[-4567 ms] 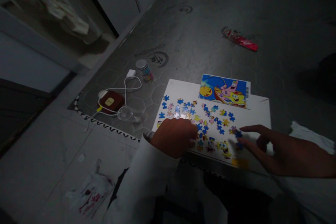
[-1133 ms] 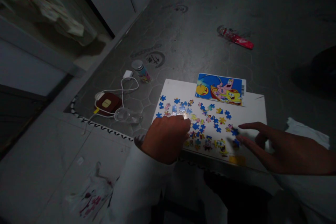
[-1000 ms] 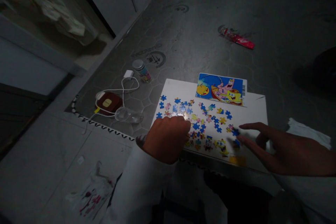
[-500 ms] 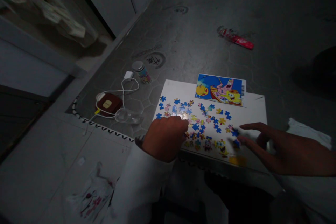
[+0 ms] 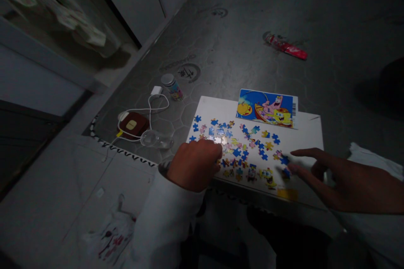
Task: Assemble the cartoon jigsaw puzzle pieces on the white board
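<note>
Head view, dim light. Landmark: a white board [image 5: 217,107] lying flat on a grey printed surface [image 5: 240,46] with a zigzag-trimmed edge. Loose puzzle pieces [image 5: 237,152], mostly blue, yellow and pink, scattered over the board's middle, left part and near side; some touching, some apart. Toward its near edge, a yellow cartoon face [image 5: 267,176]; near it, a yellow-orange patch [image 5: 288,194].

Left hand [image 5: 195,164] over the board's near-left corner, back of the hand to the camera, white sleeve [image 5: 168,218] behind it. Its fingers curl down out of sight; cannot tell whether they pinch a piece.

Right hand [image 5: 344,180] reaches in over the board's right part. Thumb and index finger spread, a gap between the tips, beside a few blue pieces; contact with them cannot be made out.

Picture card [image 5: 267,107] lies across the board's far edge, cartoon figures and barcode showing. Left of the board: clear bottle [image 5: 157,139] on its side, brown box [image 5: 134,125] with white cable [image 5: 159,109] looped over it, white plug [image 5: 156,90], silver-lidded jar [image 5: 172,87]. Well beyond the board, red packet [image 5: 288,47]. Right of it, crumpled white cloth [image 5: 375,160], partly behind the right hand.
</note>
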The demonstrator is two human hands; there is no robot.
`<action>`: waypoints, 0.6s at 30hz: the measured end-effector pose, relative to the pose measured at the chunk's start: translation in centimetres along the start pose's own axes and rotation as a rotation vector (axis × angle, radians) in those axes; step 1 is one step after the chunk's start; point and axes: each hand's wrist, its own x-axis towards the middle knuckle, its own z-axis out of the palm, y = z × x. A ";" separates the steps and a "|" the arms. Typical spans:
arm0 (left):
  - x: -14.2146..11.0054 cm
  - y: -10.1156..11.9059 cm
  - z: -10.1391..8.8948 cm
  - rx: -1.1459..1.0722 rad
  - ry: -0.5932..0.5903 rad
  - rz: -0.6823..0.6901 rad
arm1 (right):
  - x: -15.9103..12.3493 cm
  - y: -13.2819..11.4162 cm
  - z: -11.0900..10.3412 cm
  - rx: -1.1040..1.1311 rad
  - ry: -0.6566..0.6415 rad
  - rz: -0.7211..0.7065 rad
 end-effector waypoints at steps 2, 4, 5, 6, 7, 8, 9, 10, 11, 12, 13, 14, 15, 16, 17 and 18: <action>0.0 0.1 -0.2 0.001 -0.005 -0.001 | 0.0 0.0 0.0 0.009 -0.005 -0.002; 0.0 0.1 -0.4 0.009 -0.022 -0.002 | 0.0 0.1 0.2 0.012 0.005 -0.002; 0.0 0.2 -0.5 0.014 -0.031 -0.003 | -0.1 0.1 0.2 0.009 0.015 -0.004; 0.0 0.3 -0.6 0.016 -0.038 -0.003 | -0.1 0.2 0.3 0.003 0.027 -0.007; 0.0 0.3 -0.7 0.016 -0.044 -0.004 | -0.1 0.2 0.4 -0.002 0.040 -0.010; 0.0 0.3 -0.7 0.012 -0.046 -0.001 | -0.1 0.2 0.5 -0.008 0.049 -0.013; 0.0 0.3 -0.7 0.006 -0.048 0.000 | -0.1 0.3 0.5 -0.015 0.054 -0.014; -0.1 0.3 -0.6 0.000 -0.047 0.002 | -0.2 0.3 0.6 -0.020 0.056 -0.013; -0.1 0.3 -0.5 -0.008 -0.044 0.006 | -0.2 0.3 0.6 -0.021 0.054 -0.011; -0.1 0.2 -0.4 -0.014 -0.038 0.012 | -0.2 0.3 0.5 -0.020 0.050 -0.008; -0.1 0.2 -0.3 -0.019 -0.031 0.016 | -0.1 0.3 0.5 -0.017 0.045 -0.006; -0.1 0.1 -0.1 -0.022 -0.022 0.018 | -0.1 0.2 0.4 -0.014 0.042 -0.007; -0.1 0.0 0.0 -0.024 -0.013 0.017 | -0.1 0.2 0.3 -0.010 0.040 -0.008; -0.1 0.0 0.1 -0.025 -0.008 0.017 | -0.1 0.2 0.3 -0.008 0.037 -0.009; -0.1 -0.1 0.2 -0.026 -0.007 0.014 | -0.1 0.1 0.2 -0.007 0.035 -0.009; -0.2 -0.1 0.2 -0.026 -0.007 0.013 | -0.1 0.1 0.1 -0.007 0.032 -0.008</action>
